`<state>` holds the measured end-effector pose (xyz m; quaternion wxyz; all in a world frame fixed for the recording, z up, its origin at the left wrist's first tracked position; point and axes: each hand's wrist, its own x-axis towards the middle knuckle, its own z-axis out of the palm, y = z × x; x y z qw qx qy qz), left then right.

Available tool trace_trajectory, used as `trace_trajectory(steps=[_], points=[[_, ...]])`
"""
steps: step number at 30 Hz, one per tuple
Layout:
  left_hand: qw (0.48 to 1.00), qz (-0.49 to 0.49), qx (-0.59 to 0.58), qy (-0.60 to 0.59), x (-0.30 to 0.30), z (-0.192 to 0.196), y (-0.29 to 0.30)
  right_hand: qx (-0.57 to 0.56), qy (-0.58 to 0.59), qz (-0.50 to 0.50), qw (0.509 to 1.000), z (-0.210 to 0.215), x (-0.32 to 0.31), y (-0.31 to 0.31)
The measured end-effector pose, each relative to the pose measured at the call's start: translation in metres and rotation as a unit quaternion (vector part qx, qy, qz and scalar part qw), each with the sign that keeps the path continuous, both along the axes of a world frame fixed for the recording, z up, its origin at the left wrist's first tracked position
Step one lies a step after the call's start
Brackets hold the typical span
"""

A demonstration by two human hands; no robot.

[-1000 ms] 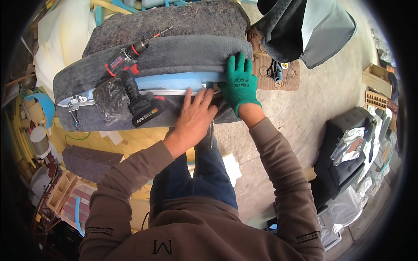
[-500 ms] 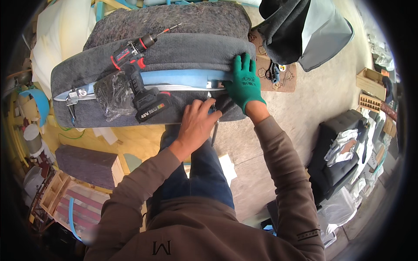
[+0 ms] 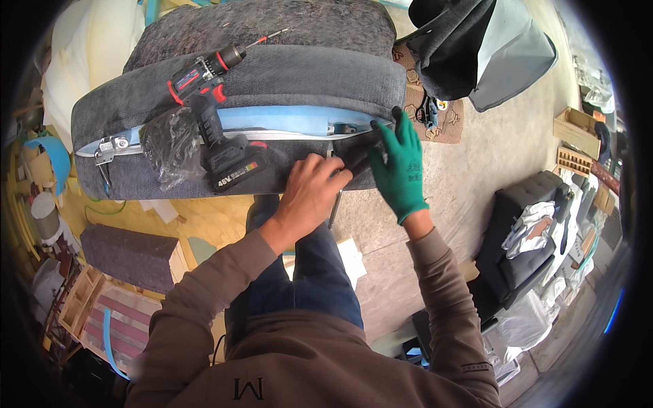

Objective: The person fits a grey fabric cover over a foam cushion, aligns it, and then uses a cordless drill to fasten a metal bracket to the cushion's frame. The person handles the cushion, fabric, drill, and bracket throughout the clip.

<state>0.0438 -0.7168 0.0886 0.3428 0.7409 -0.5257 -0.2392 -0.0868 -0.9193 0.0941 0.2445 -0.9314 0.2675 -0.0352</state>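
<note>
On the grey upholstered seat cushion (image 3: 286, 75), the bare left hand (image 3: 311, 194) pinches the dark fabric flap (image 3: 357, 160) at its front edge while the green-gloved right hand (image 3: 401, 166) presses flat beside it, near the red-and-black cordless drill (image 3: 214, 129).

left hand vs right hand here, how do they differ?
The left hand is bare; the right hand wears a green glove. The left hand lies knuckles-up with fingers curled toward the dark fabric edge; the right hand's fingers are spread and point up toward the blue foam strip. The left hand sits nearer the drill. Both rest on the grey cushion at its lower right edge.
</note>
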Motion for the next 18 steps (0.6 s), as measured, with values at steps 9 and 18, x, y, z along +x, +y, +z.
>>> trace_trajectory(steps=[9,18], points=[[0.994,0.040,0.070,-0.074,0.022,0.007,-0.042,0.011,-0.049,0.008,0.999,-0.005,0.008,0.002],[0.997,0.049,0.037,0.040,0.030,-0.002,-0.043,0.130,-0.061,-0.182,0.973,-0.003,-0.022,0.025]])
